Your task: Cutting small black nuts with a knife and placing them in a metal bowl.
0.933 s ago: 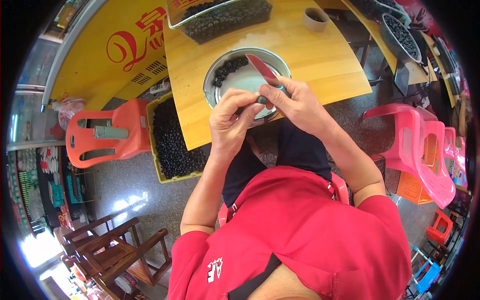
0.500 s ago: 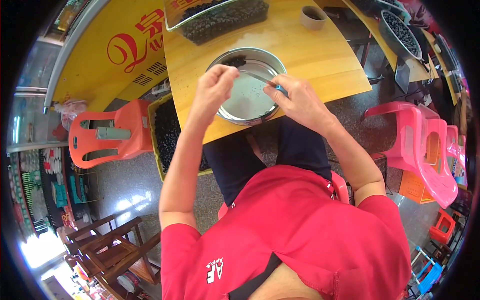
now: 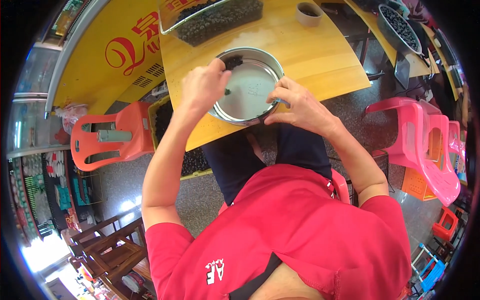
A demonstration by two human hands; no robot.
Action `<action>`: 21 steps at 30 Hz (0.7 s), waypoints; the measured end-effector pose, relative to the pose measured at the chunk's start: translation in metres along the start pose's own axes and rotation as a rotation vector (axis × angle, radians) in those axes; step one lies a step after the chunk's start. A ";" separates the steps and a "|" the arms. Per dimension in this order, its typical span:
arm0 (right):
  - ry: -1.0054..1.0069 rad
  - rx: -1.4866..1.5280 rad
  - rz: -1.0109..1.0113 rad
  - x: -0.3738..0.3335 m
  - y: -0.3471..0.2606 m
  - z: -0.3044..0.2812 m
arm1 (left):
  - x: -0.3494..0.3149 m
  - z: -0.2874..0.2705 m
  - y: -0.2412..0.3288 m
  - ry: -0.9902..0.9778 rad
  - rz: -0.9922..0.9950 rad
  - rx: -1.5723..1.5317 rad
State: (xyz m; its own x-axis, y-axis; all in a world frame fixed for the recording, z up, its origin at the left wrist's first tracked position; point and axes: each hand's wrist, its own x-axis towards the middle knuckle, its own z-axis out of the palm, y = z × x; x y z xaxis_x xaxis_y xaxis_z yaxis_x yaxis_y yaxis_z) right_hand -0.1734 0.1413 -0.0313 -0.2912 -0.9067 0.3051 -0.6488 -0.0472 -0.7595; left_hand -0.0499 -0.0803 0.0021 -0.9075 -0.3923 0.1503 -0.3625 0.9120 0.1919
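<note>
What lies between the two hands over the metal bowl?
In the head view, the bare shiny bottom of the metal bowl lies between the left hand and right hand; a small clump of dark berries sits at the far rim.

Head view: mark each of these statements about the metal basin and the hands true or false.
1. The left hand reaches into the metal basin. True.
2. The basin is heaped full of dark pieces. False: only a small clump lies at its far rim.
3. The right hand rests at the basin's right rim. True.
4. The basin stands on the floor. False: it sits on the wooden table.
</note>
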 end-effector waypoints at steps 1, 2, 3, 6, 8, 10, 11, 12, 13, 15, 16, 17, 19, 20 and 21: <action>-0.016 0.014 -0.012 -0.002 0.001 0.000 | -0.005 -0.010 -0.002 0.090 -0.058 -0.211; -0.028 0.026 -0.026 -0.003 0.005 0.000 | -0.007 -0.024 0.000 0.097 -0.138 -0.338; -0.026 0.026 -0.025 -0.006 0.008 0.000 | -0.008 -0.025 -0.007 0.140 -0.170 -0.403; 0.019 0.019 -0.055 -0.013 0.012 0.005 | -0.022 -0.023 -0.047 0.214 -0.246 -0.508; 0.062 0.041 -0.007 -0.017 0.012 0.007 | -0.029 -0.022 -0.061 0.233 -0.286 -0.561; 0.086 0.031 -0.068 -0.010 0.009 0.012 | -0.033 -0.023 -0.067 0.293 -0.293 -0.612; 0.117 0.021 -0.123 -0.008 0.008 0.013 | -0.035 -0.026 -0.066 0.280 -0.333 -0.638; 0.114 0.020 -0.126 -0.010 0.010 0.012 | -0.036 -0.025 -0.063 0.283 -0.334 -0.640; 0.162 0.003 -0.099 -0.013 0.014 0.009 | -0.037 -0.024 -0.062 0.295 -0.329 -0.642; 0.210 -0.017 -0.075 -0.013 0.019 0.008 | -0.036 -0.023 -0.061 0.311 -0.322 -0.647; 0.174 -0.021 -0.115 -0.012 0.019 0.010 | -0.037 -0.024 -0.060 0.314 -0.291 -0.641; 0.139 -0.024 -0.153 -0.011 0.018 0.011 | -0.037 -0.024 -0.058 0.317 -0.261 -0.635; 0.156 -0.027 -0.118 -0.007 0.015 0.011 | -0.034 -0.028 -0.048 0.316 -0.223 -0.590; 0.173 -0.031 -0.086 -0.005 0.015 0.010 | -0.031 -0.030 -0.041 0.317 -0.185 -0.543; 0.174 -0.059 -0.076 -0.005 0.022 0.009 | -0.027 -0.029 -0.034 0.311 -0.182 -0.547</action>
State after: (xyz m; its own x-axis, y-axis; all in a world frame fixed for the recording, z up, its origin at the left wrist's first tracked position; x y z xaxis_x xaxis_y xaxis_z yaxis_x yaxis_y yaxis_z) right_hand -0.1794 0.1412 -0.0549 -0.3536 -0.8149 0.4592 -0.7120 -0.0840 -0.6972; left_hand -0.0070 -0.1044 0.0194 -0.7080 -0.6262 0.3266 -0.2699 0.6672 0.6943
